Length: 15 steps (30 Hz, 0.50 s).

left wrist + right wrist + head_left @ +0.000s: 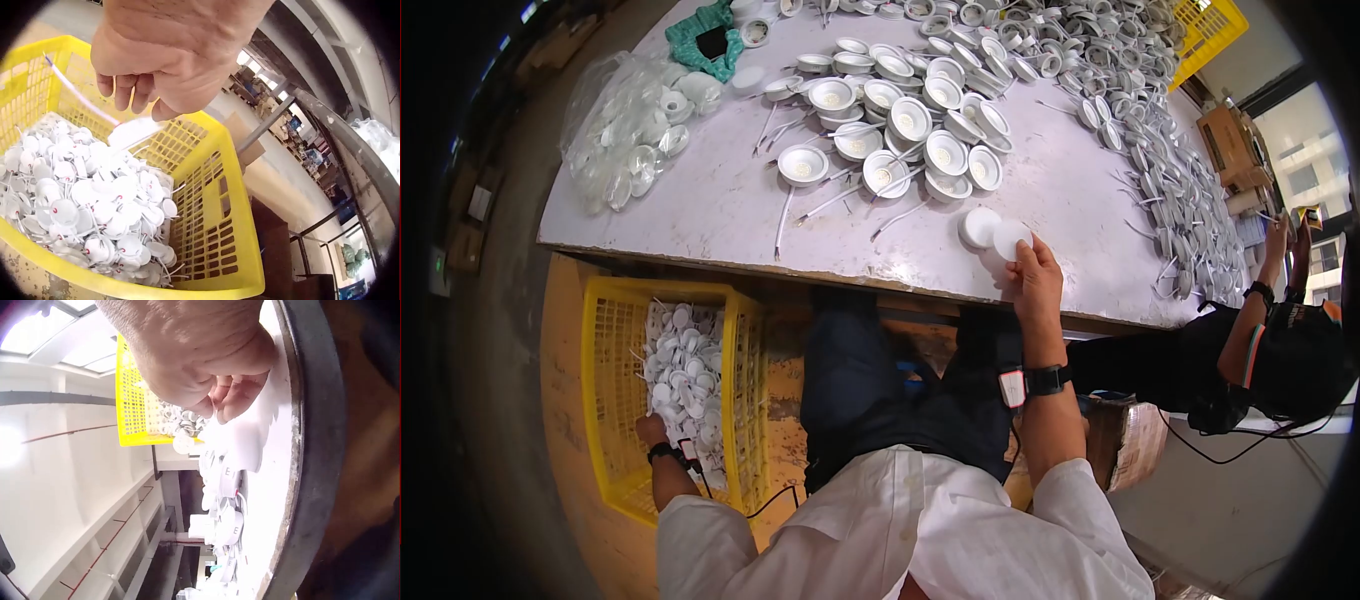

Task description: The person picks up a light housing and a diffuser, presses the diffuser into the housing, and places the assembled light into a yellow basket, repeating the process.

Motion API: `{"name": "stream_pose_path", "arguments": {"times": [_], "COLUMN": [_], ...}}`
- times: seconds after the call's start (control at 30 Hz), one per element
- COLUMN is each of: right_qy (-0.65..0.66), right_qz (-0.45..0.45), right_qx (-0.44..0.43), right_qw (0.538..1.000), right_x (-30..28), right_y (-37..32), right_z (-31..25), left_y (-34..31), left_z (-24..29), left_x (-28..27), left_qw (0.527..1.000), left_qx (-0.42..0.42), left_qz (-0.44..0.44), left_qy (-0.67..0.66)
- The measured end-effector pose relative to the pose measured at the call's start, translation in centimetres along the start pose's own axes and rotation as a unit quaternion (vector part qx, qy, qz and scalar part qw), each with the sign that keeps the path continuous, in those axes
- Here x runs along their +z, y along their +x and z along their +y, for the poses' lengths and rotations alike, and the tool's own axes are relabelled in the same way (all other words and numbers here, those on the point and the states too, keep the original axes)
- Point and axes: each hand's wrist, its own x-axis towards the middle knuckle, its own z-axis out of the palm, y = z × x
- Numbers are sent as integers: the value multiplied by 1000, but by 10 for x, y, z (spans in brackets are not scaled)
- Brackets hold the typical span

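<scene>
My right hand (pixel 1037 285) pinches a thin white disc (pixel 1011 240) between thumb and fingers, near the table's front edge. Just left of it lies a short stack of white discs (pixel 979 228), partly overlapped by the held one. My left hand (pixel 175 59) hangs over the yellow crate (pixel 240 250), fingers loosely bent. Right below its fingertips, a blurred white round lamp piece (pixel 134 132) with a trailing wire appears above the heap of white wired pieces (pixel 94 194) inside. Beyond my right hand, white ring-shaped downlights (pixel 910 119) lie piled with wires out.
A clear plastic bag of white parts (pixel 635 130) and a green bag (pixel 703 40) sit at the table's left. Grey-white lamp rings (pixel 1190 220) cover the far and right sides. Another person (pixel 1270 350) stands at the right, near a cardboard box (pixel 1232 145).
</scene>
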Motion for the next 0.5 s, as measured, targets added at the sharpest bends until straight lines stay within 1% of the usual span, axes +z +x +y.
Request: {"name": "stream_pose_path", "arguments": {"times": [0.03,0.07,0.1,0.13,0.17,0.2,0.23,0.27,0.3,0.33,0.37,0.4,0.43,0.47,0.5], "right_qy": [30,60,61,80,100,101,115,128,128,134,140,142,157,172,176], "right_qz": [-1,-3,-1,-3,-4,-1,-24,-47,-44,-49,-55,-55,-77,-98,-95], "right_qx": [18,35,34,41,48,46,46,46,45,53,63,62,62,62,62], "right_qw": [999,998,998,996,994,994,992,990,990,988,987,986,983,978,978], "right_x": [-2,-4,-4,-2,-1,-2,-4,-5,-5,-4,-4,-4,-5,-6,-6], "right_y": [-2,-4,-8,-13,-18,-21,-25,-28,-33,-37,-42,-45,-48,-52,-58], "right_z": [-1,-2,-6,-12,-16,-19,-20,-22,-25,-28,-30,-30,-29,-28,-29], "left_y": [-5,-1,5,12,-7,-36,-46,-71,-94,-113,-129,-145,-160,-175,-188], "left_z": [15,26,46,60,91,156,189,226,261,288,314,339,361,381,401], "left_x": [-15,-8,7,13,-34,-132,-158,-220,-273,-309,-340,-371,-404,-429,-449], "left_qw": [993,994,962,876,877,725,699,740,682,655,637,635,630,565,533], "left_qx": [-105,-104,-109,-106,-102,-114,-56,32,72,158,207,286,351,372,383], "left_qz": [-41,-40,28,93,93,-91,-144,-160,-237,-274,-312,-322,-324,-347,-363], "left_qy": [-22,-22,-248,-461,-461,-673,-698,-652,-688,-687,-674,-641,-612,-650,-662]}}
